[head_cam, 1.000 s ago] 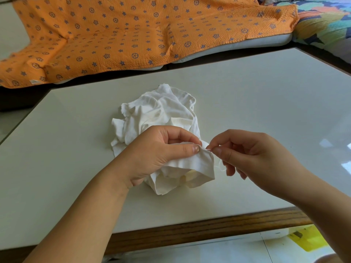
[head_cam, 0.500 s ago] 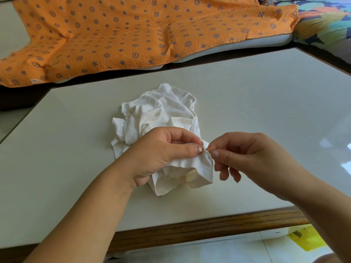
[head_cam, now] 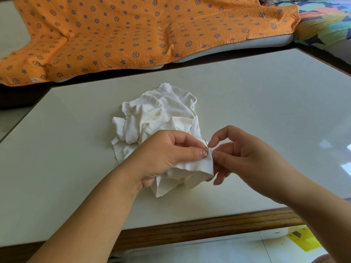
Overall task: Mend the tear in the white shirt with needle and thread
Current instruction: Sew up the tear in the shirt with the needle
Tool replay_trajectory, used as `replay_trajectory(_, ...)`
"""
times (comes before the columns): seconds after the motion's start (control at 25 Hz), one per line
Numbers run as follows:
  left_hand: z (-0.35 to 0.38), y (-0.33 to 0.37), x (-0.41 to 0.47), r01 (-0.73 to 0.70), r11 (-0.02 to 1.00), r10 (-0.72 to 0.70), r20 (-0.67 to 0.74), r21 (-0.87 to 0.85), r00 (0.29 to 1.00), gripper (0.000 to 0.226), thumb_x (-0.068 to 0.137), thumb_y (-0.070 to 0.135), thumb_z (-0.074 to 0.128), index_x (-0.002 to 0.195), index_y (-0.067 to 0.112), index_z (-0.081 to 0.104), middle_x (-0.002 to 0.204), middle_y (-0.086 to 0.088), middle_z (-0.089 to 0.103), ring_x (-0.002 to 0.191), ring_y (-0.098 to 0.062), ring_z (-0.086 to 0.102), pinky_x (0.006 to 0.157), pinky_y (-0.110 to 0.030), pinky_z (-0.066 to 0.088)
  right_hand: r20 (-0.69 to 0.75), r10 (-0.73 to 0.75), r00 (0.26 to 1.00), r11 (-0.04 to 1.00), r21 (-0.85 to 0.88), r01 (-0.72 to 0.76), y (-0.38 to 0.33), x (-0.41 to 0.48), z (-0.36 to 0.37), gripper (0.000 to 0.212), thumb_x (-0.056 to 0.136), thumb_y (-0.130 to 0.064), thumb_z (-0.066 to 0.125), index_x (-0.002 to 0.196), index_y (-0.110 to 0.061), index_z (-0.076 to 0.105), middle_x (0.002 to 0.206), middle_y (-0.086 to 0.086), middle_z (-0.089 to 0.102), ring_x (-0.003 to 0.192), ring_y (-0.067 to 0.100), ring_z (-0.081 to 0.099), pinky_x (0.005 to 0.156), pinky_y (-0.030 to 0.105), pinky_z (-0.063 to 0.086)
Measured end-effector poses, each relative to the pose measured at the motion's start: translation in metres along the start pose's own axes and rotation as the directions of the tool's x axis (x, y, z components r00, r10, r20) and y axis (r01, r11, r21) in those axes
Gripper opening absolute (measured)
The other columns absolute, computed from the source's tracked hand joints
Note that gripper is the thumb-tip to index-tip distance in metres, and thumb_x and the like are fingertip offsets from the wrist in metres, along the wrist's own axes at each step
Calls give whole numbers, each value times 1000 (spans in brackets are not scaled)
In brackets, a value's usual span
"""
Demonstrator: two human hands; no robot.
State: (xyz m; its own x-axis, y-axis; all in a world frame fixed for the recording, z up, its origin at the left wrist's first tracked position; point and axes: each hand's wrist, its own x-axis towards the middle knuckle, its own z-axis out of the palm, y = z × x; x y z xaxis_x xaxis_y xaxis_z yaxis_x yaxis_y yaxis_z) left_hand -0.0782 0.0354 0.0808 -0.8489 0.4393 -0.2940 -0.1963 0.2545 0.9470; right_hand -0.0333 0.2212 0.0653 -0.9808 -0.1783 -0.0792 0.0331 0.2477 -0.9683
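The white shirt (head_cam: 161,114) lies crumpled in the middle of the pale table (head_cam: 256,103). My left hand (head_cam: 167,154) pinches a folded edge of the shirt between thumb and fingers and lifts it slightly. A thin dark needle (head_cam: 206,143) sticks up out of that edge, right at my left thumb tip. My right hand (head_cam: 245,156) is just to the right, its forefinger and thumb curled in at the needle and cloth. No thread can be made out.
An orange blanket (head_cam: 133,33) with blue star prints lies over a cushion behind the table. A colourful patterned cover (head_cam: 326,21) is at the far right. The table has a wooden front edge (head_cam: 199,228), and a yellow object (head_cam: 303,240) lies on the floor below.
My right hand has moved closer to the pinched edge and its forefinger has arched up. The needle tip now shows above the cloth. My left hand keeps its hold.
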Motion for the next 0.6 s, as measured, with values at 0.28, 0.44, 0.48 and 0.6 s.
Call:
replay_trajectory(0.28, 4, -3, 2, 29, 996, -22, -77, 86, 997, 3, 82, 15, 76, 84, 17, 78, 83, -1, 77, 80, -9, 72, 72, -18, 56, -26, 43, 999, 997, 60, -41, 2, 1, 6, 9, 98, -20, 52, 95, -17, 60, 80, 5, 75, 75, 25, 74, 81, 46, 58)
replay_trajectory(0.44, 4, -5, 3, 46, 991, -35, -86, 126, 996, 2, 82, 18, 78, 84, 17, 78, 82, 2, 76, 79, -7, 70, 74, -19, 55, -252, -4, 968, 996, -91, -19, 3, 8, 6, 11, 100, -20, 48, 92, -18, 55, 80, -6, 74, 67, 12, 71, 62, 36, 60)
replay_trajectory(0.48, 4, -5, 4, 48, 990, -35, -93, 134, 995, 2, 82, 18, 78, 84, 18, 78, 81, 5, 75, 79, -5, 69, 74, -19, 54, -351, -45, 935, 992, -128, -1, 3, 11, 1, 11, 100, -20, 48, 91, -19, 54, 82, -9, 74, 65, 10, 70, 56, 32, 57)
replay_trajectory(0.6, -1, -4, 3, 50, 991, -39, -94, 123, 995, 7, 86, 17, 74, 90, 21, 78, 85, 11, 76, 83, 1, 69, 76, -13, 52, -501, 7, 866, 990, 126, 65, 1, 20, -19, 13, 102, -15, 44, 91, -14, 51, 85, -1, 75, 60, 17, 67, 48, 28, 48)
